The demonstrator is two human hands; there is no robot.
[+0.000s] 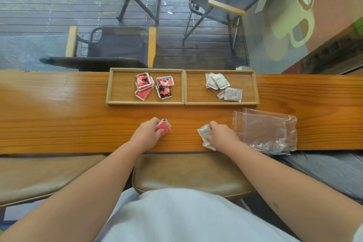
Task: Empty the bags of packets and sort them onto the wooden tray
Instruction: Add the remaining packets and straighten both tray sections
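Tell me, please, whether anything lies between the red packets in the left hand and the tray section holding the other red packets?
Nothing visible does. The left hand grips the red packets on the counter, and only bare wood lies between them and the left tray section, whose near part is free.

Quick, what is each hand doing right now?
Left hand: grips red packets on the counter.
Right hand: grips white packets on the counter.
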